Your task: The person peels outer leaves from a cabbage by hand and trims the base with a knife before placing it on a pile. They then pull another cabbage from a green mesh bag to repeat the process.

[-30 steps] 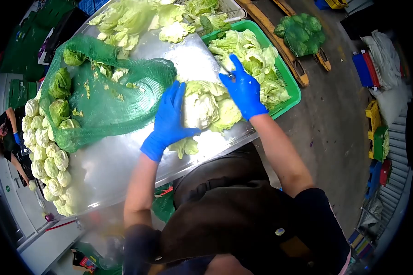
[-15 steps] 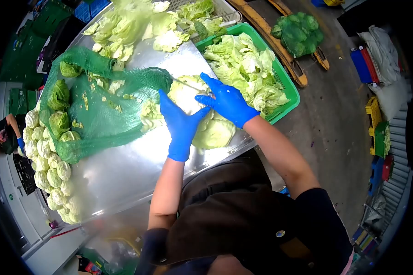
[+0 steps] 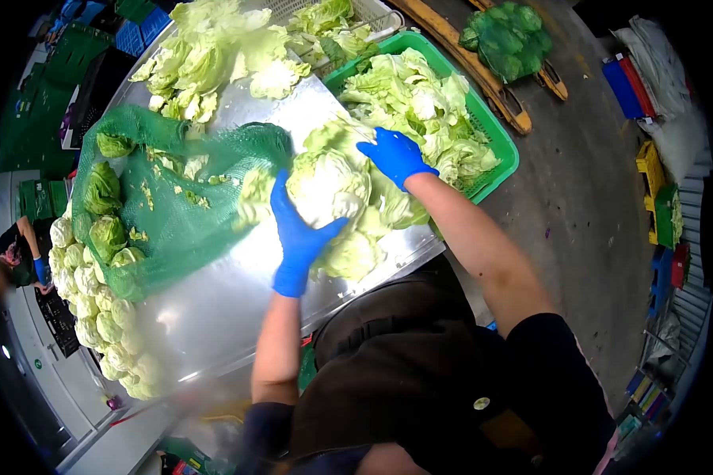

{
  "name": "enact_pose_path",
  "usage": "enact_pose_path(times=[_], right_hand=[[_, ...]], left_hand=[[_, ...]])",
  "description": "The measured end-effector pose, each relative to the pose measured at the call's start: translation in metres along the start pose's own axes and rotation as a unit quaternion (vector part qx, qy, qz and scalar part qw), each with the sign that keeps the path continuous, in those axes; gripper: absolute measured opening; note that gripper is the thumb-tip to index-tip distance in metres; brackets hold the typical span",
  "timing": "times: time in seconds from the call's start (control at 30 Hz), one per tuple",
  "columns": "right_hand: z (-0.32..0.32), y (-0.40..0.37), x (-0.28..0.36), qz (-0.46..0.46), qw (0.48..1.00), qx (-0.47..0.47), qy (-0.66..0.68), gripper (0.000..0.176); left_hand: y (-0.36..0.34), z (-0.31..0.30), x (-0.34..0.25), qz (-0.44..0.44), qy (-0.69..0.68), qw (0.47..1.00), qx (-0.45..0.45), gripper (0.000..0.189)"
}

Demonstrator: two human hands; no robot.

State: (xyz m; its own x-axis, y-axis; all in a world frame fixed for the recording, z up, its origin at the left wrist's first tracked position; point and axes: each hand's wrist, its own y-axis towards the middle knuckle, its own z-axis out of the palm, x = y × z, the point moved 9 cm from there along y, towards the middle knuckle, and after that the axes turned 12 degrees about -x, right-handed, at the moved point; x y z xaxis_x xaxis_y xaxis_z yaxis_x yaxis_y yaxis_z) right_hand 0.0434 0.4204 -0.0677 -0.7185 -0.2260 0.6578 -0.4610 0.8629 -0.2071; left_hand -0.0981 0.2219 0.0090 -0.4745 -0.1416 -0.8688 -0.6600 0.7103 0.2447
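Observation:
A pale green lettuce head with loose outer leaves lies near the front edge of the metal table. My left hand, in a blue glove, cups its lower left side, thumb spread away from the fingers. My right hand, also gloved in blue, is closed at the upper right of the head, over the leaves. A thin, blurred streak at its fingertips looks like a knife blade; its handle is hidden in the fist. Loose leaves lie under and in front of the head.
A green crate full of leaves stands at the right. Leaves are heaped at the back. On the left lie a green net with several heads and a pile of trimmed heads. Another person is at far left.
My right hand has moved up and right, away from the middle of the head. My left hand has shifted slightly down, and the head shows more of its leafy side.

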Motion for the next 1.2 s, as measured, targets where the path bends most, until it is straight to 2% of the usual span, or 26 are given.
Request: enact_pose_path(times=[0.07,0.13,0.17,0.2,0.23,0.27,0.33,0.4,0.43,0.47,0.53,0.63,0.73,0.77,0.8,0.83,0.93,0.97,1.0,1.07,1.1,1.2], right_hand=[[0.014,-0.014,-0.039,0.056,0.998,0.016,0.02,0.059],[0.006,-0.047,-0.044,0.076,0.993,-0.032,0.079,0.055],[0.003,-0.063,-0.043,0.104,0.989,-0.018,0.106,0.054],[0.0,-0.076,-0.044,0.135,0.982,-0.004,0.134,0.054],[-0.008,-0.076,-0.034,0.043,0.989,-0.045,0.132,0.063],[-0.019,-0.077,-0.034,0.022,0.994,-0.09,0.066,0.067],[-0.066,-0.087,0.013,-0.018,0.982,-0.175,-0.065,0.074],[-0.069,-0.094,0.054,-0.075,0.986,-0.147,-0.024,0.082],[-0.061,-0.102,0.075,-0.14,0.979,-0.148,-0.029,0.08],[-0.048,-0.107,0.082,-0.119,0.984,-0.081,-0.102,0.078],[-0.033,-0.107,0.082,-0.153,0.98,-0.099,-0.079,0.08],[-0.032,-0.092,0.078,-0.158,0.972,-0.12,-0.128,0.066],[-0.04,-0.061,0.059,-0.115,0.98,-0.142,-0.074,0.052],[-0.042,-0.042,0.049,-0.068,0.993,-0.096,-0.029,0.048],[-0.045,-0.023,0.041,-0.023,0.998,-0.05,0.019,0.045],[-0.043,-0.015,0.04,-0.019,0.999,-0.01,0.041,0.046],[-0.042,-0.032,0.077,-0.128,0.988,-0.085,0.017,0.05],[-0.034,-0.025,0.074,-0.11,0.992,-0.056,0.033,0.05],[-0.033,-0.012,0.063,-0.053,0.995,-0.078,0.028,0.045],[0.0,0.015,0.015,0.034,0.995,-0.048,0.079,0.042],[0.005,0.014,0.006,0.05,0.997,-0.025,0.058,0.048],[-0.001,0.013,0.009,0.017,0.994,-0.099,0.031,0.056]], left_hand=[[0.02,-0.002,0.001,0.015,-0.038,0.993,0.11,0.124],[0.032,-0.004,-0.004,0.002,-0.055,0.986,0.155,0.125],[0.03,-0.005,0.001,-0.041,-0.082,0.984,0.151,0.124],[0.03,-0.007,-0.001,-0.031,-0.035,0.992,0.12,0.123],[0.027,-0.003,-0.005,-0.022,0.011,0.996,0.088,0.123],[0.022,0.0,-0.009,-0.015,0.057,0.997,0.054,0.122],[0.02,0.006,-0.02,-0.013,0.102,0.994,0.021,0.121],[0.018,0.014,-0.024,-0.01,0.167,0.986,0.017,0.12],[0.017,0.017,-0.026,-0.009,0.181,0.983,0.015,0.119],[0.017,0.019,-0.029,-0.007,0.195,0.981,0.013,0.118],[0.016,0.021,-0.033,-0.006,0.219,0.976,0.013,0.118],[0.008,0.025,-0.038,-0.003,0.252,0.968,0.012,0.119],[0.0,0.029,-0.048,0.011,0.254,0.967,-0.01,0.12],[-0.004,0.033,-0.05,0.051,0.295,0.954,-0.012,0.119],[-0.011,0.032,-0.055,0.069,0.277,0.958,-0.014,0.119],[-0.017,0.028,-0.053,0.07,0.263,0.962,-0.019,0.119],[-0.024,0.019,-0.042,0.049,0.205,0.977,-0.027,0.121],[-0.027,0.012,-0.037,0.036,0.189,0.981,-0.029,0.121],[-0.032,0.005,-0.033,0.031,0.172,0.984,-0.025,0.121],[-0.04,-0.003,-0.029,0.019,0.136,0.99,-0.018,0.121],[-0.042,-0.006,-0.029,0.012,0.122,0.992,-0.023,0.12],[-0.028,-0.008,-0.029,0.012,0.127,0.992,-0.022,0.117]])
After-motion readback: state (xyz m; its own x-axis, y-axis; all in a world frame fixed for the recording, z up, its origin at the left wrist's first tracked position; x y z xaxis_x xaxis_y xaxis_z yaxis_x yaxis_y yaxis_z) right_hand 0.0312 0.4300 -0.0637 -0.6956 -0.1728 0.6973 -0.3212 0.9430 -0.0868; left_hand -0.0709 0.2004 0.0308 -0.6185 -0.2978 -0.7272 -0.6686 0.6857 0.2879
